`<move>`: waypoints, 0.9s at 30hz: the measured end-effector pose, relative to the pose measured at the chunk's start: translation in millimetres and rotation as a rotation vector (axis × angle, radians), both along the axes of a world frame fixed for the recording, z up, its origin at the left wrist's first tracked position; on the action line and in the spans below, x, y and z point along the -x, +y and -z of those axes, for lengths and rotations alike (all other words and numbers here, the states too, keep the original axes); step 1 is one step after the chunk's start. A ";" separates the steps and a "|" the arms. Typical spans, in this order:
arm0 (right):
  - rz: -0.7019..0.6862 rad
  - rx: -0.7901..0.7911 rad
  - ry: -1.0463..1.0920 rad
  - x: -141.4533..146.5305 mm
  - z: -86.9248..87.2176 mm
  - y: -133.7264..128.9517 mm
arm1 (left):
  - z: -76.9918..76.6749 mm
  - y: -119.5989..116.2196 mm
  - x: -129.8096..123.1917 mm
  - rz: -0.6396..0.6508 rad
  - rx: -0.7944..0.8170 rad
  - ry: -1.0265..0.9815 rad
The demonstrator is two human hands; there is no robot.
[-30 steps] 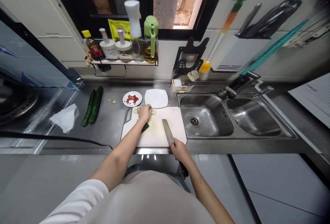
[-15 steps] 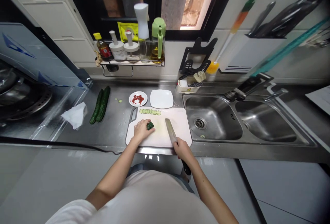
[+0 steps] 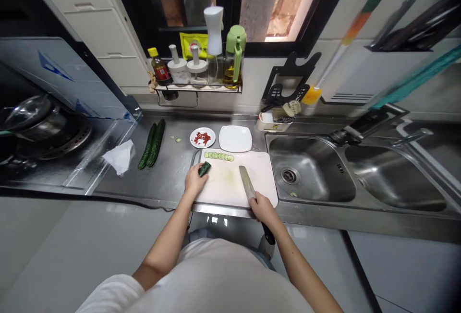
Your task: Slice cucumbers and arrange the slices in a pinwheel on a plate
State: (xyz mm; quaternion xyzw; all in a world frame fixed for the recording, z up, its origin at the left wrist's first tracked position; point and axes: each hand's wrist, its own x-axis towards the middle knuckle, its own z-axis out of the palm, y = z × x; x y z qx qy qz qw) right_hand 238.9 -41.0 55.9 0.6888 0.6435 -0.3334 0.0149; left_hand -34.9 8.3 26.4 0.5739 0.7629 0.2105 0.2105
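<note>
My left hand (image 3: 194,180) grips a short dark green cucumber piece (image 3: 204,169) over the left side of the white cutting board (image 3: 223,190). In my right hand (image 3: 263,207) is the black handle of a knife (image 3: 247,182), its blade pointing away from me over the right part of the board. A row of thin cucumber slices (image 3: 219,156) lies along the board's far edge. Just beyond the board are a white plate with chopped red pieces (image 3: 202,138) and a bare square white plate (image 3: 235,138).
Two whole cucumbers (image 3: 151,144) and a crumpled white cloth (image 3: 120,157) lie at the left, near the stove pot (image 3: 34,117). A double sink (image 3: 311,166) is on the right. Above hangs a condiment rack (image 3: 201,88).
My left hand has moved left across the board with the cucumber piece, which is now turned to show its length. The knife stays much the same over the board. The view has shifted slightly left.
</note>
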 end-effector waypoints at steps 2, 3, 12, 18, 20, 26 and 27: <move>0.003 0.000 0.009 0.0 1.1 -0.6 | 1.2 7.6 17.9 -0.124 0.000 0.056; 0.006 0.002 0.013 0.0 1.4 -0.9 | 2.0 11.2 26.8 -0.185 0.005 0.082; 0.014 0.010 0.024 0.5 -2.7 -2.2 | 18.4 31.1 63.8 -0.333 0.053 0.120; 0.013 -0.001 0.014 0.3 -0.8 -2.3 | 23.9 32.0 64.5 -0.294 0.056 0.106; 0.011 0.000 0.014 0.2 0.0 -2.4 | 21.5 29.4 65.0 -0.290 0.062 0.103; 0.010 0.010 0.016 0.6 -0.5 -2.3 | 5.2 20.0 40.5 -0.313 -0.076 0.242; 0.007 0.009 0.013 0.8 -1.0 -2.3 | 3.3 19.9 31.1 -0.274 -0.114 0.255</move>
